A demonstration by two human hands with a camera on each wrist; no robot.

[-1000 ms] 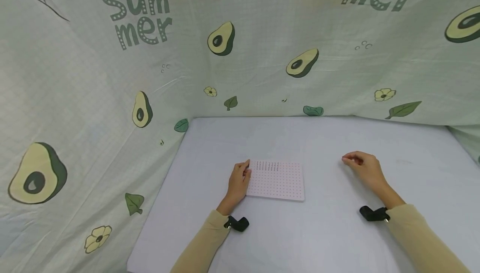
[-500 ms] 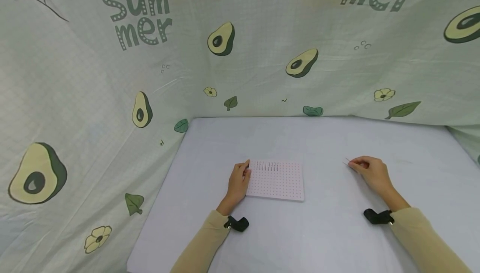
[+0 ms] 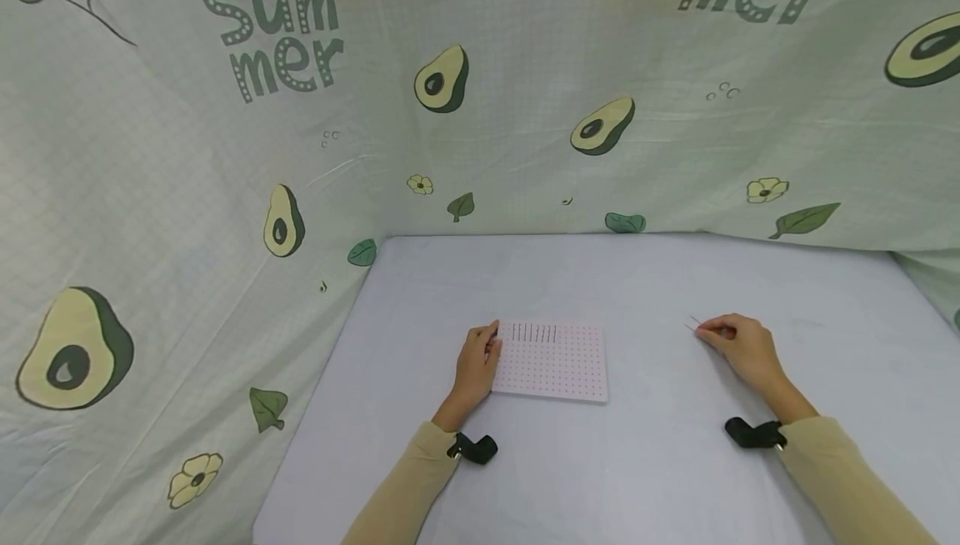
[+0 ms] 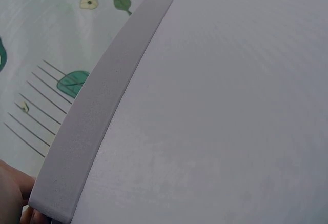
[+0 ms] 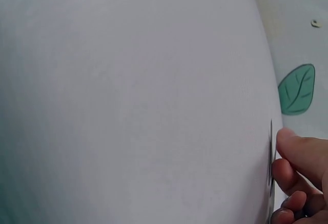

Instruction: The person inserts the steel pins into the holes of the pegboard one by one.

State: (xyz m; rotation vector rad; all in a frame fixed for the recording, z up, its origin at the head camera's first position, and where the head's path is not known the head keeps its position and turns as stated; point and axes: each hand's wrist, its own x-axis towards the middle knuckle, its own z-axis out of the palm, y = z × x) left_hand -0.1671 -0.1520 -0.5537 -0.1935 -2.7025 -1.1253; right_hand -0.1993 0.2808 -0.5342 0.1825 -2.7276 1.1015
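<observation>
A pale pink pegboard point(image 3: 551, 370) with rows of small holes lies on the white table. Several thin metal pins point(image 3: 535, 333) stand in a row near its back left; their shafts also show above the board's side in the left wrist view. At the left edge, my left hand point(image 3: 474, 362) grips the board. Well to the right, my right hand point(image 3: 742, 349) pinches a thin metal pin point(image 5: 271, 152) between thumb and fingers, pointing left. A second thin line beside it may be another pin or a shadow; I cannot tell.
The white table point(image 3: 645, 478) runs to a hanging pale green cloth point(image 3: 517, 162) printed with avocados and leaves at the back and left. A black wrist mount point(image 3: 474, 447) sits on the left forearm, another mount point(image 3: 753, 433) on the right.
My right hand has shifted slightly right and toward me since a second ago, and the thin pin now shows clearly beyond its fingertips. My left hand and the pegboard stay in place.
</observation>
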